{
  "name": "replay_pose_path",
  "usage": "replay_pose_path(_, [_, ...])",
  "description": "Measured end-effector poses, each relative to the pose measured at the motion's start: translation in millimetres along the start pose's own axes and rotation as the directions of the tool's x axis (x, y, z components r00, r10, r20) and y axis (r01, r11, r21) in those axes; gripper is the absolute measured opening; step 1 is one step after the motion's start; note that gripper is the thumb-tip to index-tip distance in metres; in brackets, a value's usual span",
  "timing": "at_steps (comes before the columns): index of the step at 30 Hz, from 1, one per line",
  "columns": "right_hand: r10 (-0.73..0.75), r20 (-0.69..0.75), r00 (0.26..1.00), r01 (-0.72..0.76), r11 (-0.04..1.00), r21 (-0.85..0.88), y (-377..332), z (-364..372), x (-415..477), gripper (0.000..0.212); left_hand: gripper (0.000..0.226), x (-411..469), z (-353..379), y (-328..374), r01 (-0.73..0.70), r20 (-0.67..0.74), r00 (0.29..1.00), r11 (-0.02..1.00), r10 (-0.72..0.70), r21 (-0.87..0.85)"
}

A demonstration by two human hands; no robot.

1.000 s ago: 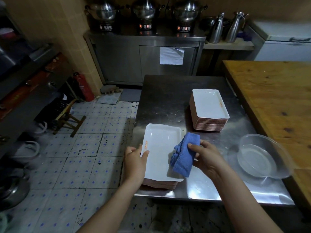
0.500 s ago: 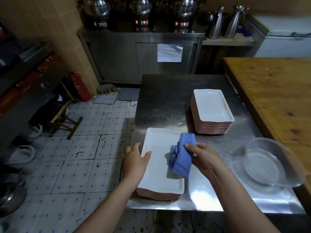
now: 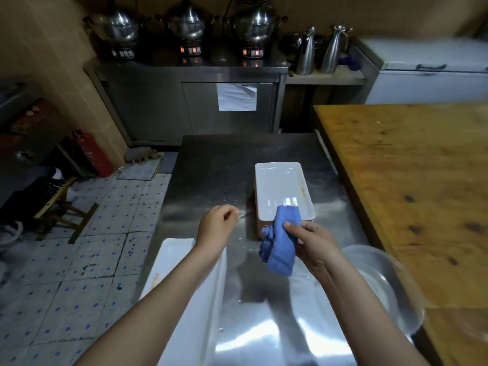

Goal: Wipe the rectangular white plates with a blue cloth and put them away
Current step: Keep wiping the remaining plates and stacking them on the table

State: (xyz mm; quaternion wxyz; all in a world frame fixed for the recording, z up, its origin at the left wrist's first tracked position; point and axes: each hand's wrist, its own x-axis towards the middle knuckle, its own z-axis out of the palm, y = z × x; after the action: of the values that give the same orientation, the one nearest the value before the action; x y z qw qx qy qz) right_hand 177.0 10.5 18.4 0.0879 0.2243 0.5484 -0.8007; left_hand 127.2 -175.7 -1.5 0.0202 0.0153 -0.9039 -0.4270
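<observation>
A stack of rectangular white plates (image 3: 282, 188) stands on the steel table (image 3: 211, 165), ahead of my hands. My right hand (image 3: 313, 241) grips the blue cloth (image 3: 281, 244), which hangs against the stack's near edge. Left of that edge, my left hand (image 3: 217, 224) hovers over the table with loosely curled fingers and nothing in it. A second pile of white plates (image 3: 184, 286) lies near the table's front left, partly under my left forearm.
A clear glass bowl (image 3: 385, 283) sits at the table's right front edge. A wooden table (image 3: 412, 180) adjoins on the right. Behind stand a steel cabinet (image 3: 190, 101) with pots and two metal jugs (image 3: 319, 51). Tiled floor and a stool (image 3: 60, 204) lie left.
My left hand let go of the near plate pile and moved forward toward the far stack. My right hand carried the cloth off the near pile to the far stack's edge. The view shifted forward.
</observation>
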Motion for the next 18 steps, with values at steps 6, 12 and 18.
replay_pose_path(6, [0.068, 0.058, 0.996, -0.069, 0.998, 0.008, -36.5, -36.1, 41.3, 0.02, 0.034, 63.8, 65.1, 34.9, 0.222, -0.059, 0.973, 0.975, -0.222, -0.003])
replay_pose_path(12, [0.114, 0.084, 0.99, -0.114, 0.993, 0.003, -52.0, -61.8, 72.2, 0.021, 0.03, 91.1, 99.3, 27.1, 0.344, -0.076, 0.937, 0.938, -0.341, 0.037])
replay_pose_path(18, [0.152, 0.023, 0.988, -0.152, 0.988, -0.004, -50.9, -77.1, 87.7, 0.022, 0.01, 91.1, 102.2, 22.2, 0.307, -0.208, 0.934, 0.95, -0.289, 0.056])
